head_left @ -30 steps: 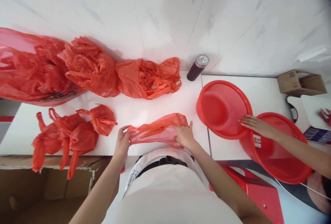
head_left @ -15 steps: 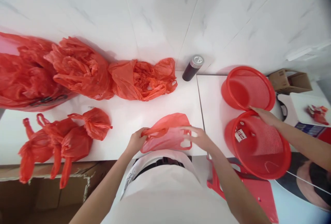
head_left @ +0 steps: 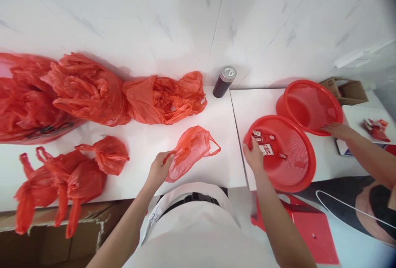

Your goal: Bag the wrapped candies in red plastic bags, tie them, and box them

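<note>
A thin red plastic bag (head_left: 194, 150) lies partly spread on the white table, one loop handle out to its right. My left hand (head_left: 159, 169) is closed on the bag's left edge. My right hand (head_left: 254, 154) is closed over the left rim of a red plastic basket (head_left: 301, 140) with mesh sides. Inside, near that hand, are a few small red and white packets (head_left: 266, 149). How far the fingers reach around the rim is partly hidden.
A second red basket (head_left: 286, 105) stands behind, with a co-worker's hand (head_left: 338, 131) at its rim. Several filled red bags (head_left: 88, 173) sit left, some overhanging the edge. Bundled bags (head_left: 89, 88) and a dark bottle (head_left: 222, 84) line the wall. A red stool (head_left: 315, 231) stands below.
My right hand has left the bag and moved right to the basket's rim. That basket has shifted left, apart from the co-worker's hand. The bag's right side has sagged and turned.
</note>
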The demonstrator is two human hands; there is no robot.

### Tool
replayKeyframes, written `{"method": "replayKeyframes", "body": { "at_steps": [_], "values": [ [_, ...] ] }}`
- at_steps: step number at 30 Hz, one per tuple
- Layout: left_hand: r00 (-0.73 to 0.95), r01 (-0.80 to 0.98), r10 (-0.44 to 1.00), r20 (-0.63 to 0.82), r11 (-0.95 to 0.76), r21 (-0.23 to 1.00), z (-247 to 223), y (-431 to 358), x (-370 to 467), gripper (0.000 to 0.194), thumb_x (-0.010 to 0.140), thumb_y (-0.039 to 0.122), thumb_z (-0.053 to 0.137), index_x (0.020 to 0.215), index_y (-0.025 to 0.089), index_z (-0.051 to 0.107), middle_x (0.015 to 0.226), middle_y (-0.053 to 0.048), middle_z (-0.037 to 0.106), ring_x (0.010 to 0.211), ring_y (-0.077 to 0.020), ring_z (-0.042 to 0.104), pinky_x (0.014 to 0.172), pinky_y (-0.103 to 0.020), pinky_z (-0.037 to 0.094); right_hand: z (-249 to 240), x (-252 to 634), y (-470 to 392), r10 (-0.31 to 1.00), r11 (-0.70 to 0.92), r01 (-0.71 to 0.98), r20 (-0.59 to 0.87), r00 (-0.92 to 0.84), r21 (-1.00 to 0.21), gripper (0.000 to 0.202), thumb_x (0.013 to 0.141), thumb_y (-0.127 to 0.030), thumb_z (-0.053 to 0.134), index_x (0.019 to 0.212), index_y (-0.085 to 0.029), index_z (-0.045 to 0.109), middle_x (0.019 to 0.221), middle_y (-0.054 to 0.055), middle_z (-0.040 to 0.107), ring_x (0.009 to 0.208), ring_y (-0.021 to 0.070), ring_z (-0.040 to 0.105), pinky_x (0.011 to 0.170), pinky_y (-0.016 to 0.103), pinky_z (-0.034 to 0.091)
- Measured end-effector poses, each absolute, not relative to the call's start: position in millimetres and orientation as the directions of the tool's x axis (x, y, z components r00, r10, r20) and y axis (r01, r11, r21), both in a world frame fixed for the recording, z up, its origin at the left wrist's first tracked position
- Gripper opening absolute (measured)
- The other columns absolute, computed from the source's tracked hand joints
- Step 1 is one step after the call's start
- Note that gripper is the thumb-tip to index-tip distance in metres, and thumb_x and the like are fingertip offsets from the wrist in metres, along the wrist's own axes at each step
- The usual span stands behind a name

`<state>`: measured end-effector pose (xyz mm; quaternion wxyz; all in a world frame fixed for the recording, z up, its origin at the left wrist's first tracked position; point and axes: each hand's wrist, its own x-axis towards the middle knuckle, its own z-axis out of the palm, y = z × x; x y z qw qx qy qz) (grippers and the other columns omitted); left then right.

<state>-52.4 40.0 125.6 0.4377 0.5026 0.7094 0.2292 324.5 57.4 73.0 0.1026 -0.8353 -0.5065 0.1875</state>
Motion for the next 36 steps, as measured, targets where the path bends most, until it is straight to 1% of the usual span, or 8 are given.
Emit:
{"method": "replayKeyframes", "body": {
  "at_steps": [5, 10, 14, 18, 25, 29, 32, 36],
  "values": [
    [-0.144, 0.548, 0.937, -0.318, 0.343, 0.763, 133, 36, -52, 0.04, 0.088, 0.046, 0.048, 0.11, 0.019, 0.068, 0.103, -0.008, 0.061, 0.098, -0.023, 0.061, 0.091, -0.035, 0.046, 74, 327, 105, 0.935, -0.325, 0.743, -0.082, 0.344, -0.585, 0.066, 0.093, -0.059, 0.029, 0.148, -0.022, 0.032, 0.148, 0.011, 0.043, 0.134, 0.0236, 0.041, 0.109, 0.039, 0.035],
    [-0.142, 0.478, 0.903, -0.407, 0.422, 0.77, 144, 30, -52, 0.036, 0.087, 0.049, 0.052, 0.108, 0.022, 0.066, 0.106, -0.005, 0.067, 0.102, -0.0227, 0.062, 0.09, -0.034, 0.045, 57, 390, 146, 0.623, -0.78, 0.555, -0.27, 0.734, -0.29, 0.093, 0.081, -0.079, 0.03, 0.153, -0.023, 0.019, 0.156, 0.025, 0.017, 0.138, 0.0451, 0.025, 0.101, 0.065, 0.032],
    [-0.136, 0.44, 0.868, -0.478, 0.486, 0.756, 148, 33, -45, 0.038, 0.086, 0.051, 0.054, 0.109, 0.022, 0.066, 0.109, -0.005, 0.069, 0.104, -0.0238, 0.061, 0.092, -0.035, 0.045, 34, 403, 173, 0.577, -0.816, 0.53, -0.362, 0.732, -0.229, 0.094, 0.078, -0.084, 0.021, 0.154, -0.028, 0.016, 0.156, 0.025, 0.014, 0.137, 0.0514, 0.02, 0.093, 0.076, 0.026],
    [-0.125, 0.446, 0.858, -0.499, 0.498, 0.744, 147, 41, -38, 0.038, 0.085, 0.05, 0.054, 0.107, 0.022, 0.067, 0.107, -0.006, 0.07, 0.102, -0.0241, 0.062, 0.091, -0.036, 0.046, 17, 376, 173, 0.759, -0.639, 0.744, -0.321, 0.566, -0.196, 0.08, 0.083, -0.077, 0.028, 0.152, -0.038, 0.019, 0.16, 0.011, 0.009, 0.14, 0.048, 0.014, 0.101, 0.074, 0.018],
    [-0.106, 0.454, 0.857, -0.504, 0.492, 0.743, 138, 49, -30, 0.035, 0.087, 0.047, 0.054, 0.107, 0.022, 0.067, 0.105, -0.005, 0.071, 0.101, -0.0228, 0.063, 0.089, -0.034, 0.046, 7, 376, 137, 0.985, -0.125, 0.992, -0.12, 0.121, -0.032, 0.056, 0.093, -0.053, 0.037, 0.142, -0.027, 0.044, 0.147, 0.014, 0.035, 0.127, 0.0363, 0.035, 0.098, 0.05, 0.032],
    [-0.097, 0.447, 0.858, -0.504, 0.49, 0.748, 140, 52, -21, 0.034, 0.086, 0.047, 0.055, 0.105, 0.022, 0.068, 0.104, -0.005, 0.071, 0.099, -0.0227, 0.064, 0.088, -0.034, 0.047, 9, 390, 160, 0.942, -0.331, 0.935, -0.102, 0.32, -0.127, 0.055, 0.093, -0.054, 0.04, 0.136, -0.022, 0.052, 0.124, 0.017, 0.051, 0.101, 0.0288, 0.05, 0.078, 0.038, 0.039],
    [-0.073, 0.433, 0.864, -0.497, 0.477, 0.765, 144, 54, -17, 0.032, 0.087, 0.045, 0.055, 0.104, 0.022, 0.068, 0.105, -0.005, 0.072, 0.098, -0.022, 0.065, 0.087, -0.033, 0.048, 11, 391, 179, 0.86, -0.5, 0.77, -0.123, 0.495, -0.396, 0.048, 0.087, -0.047, 0.052, 0.125, -0.019, 0.06, 0.121, 0.016, 0.053, 0.092, 0.0248, 0.053, 0.077, 0.037, 0.038],
    [-0.081, 0.353, 0.834, -0.545, 0.536, 0.767, 151, 55, -15, 0.036, 0.085, 0.048, 0.057, 0.106, 0.021, 0.068, 0.104, -0.006, 0.072, 0.097, -0.0225, 0.064, 0.086, -0.033, 0.048, 24, 390, 185, 0.79, -0.528, 0.542, -0.143, 0.596, -0.654, 0.036, 0.079, -0.039, 0.059, 0.106, -0.016, 0.066, 0.109, 0.013, 0.06, 0.096, 0.0253, 0.053, 0.082, 0.038, 0.039]
  ]
}}
